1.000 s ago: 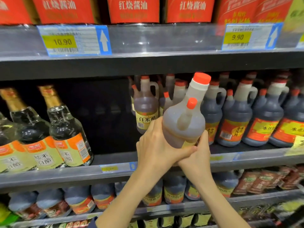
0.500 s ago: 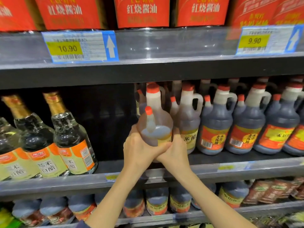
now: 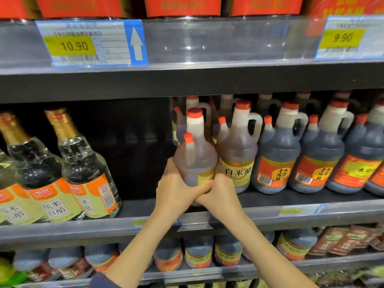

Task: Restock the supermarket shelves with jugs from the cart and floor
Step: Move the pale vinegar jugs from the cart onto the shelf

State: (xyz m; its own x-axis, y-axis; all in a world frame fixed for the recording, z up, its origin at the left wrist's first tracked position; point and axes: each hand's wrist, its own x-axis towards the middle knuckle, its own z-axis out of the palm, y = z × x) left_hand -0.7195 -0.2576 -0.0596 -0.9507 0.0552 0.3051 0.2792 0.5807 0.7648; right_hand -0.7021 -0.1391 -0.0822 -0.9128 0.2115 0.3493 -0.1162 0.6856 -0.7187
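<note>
Supermarket shelving is filling the view, with the middle shelf (image 3: 270, 210) carrying glass vinegar bottles (image 3: 83, 173) on the left, a dark empty gap behind them, and a row of handled jugs on the right. Both hands are wrapping around the lower body of an amber jug (image 3: 195, 156) with an orange cap: the left hand (image 3: 176, 190) is clasping its left side and front, and the right hand (image 3: 220, 194) is closing over its lower right, fingers overlapping the left hand's. This jug is standing upright at the front of the middle shelf, at the left end of the jug row, touching a matching amber jug with a yellow label (image 3: 236, 159) just beside it on the right. Darker jugs with red labels (image 3: 276, 163) are lining up further right. Above, a price tag reading 10.90 (image 3: 91, 43) is sitting on the upper shelf rail, with red-labelled containers (image 3: 182, 6) over it. More jugs are crowding the lower shelf (image 3: 199, 251).
</note>
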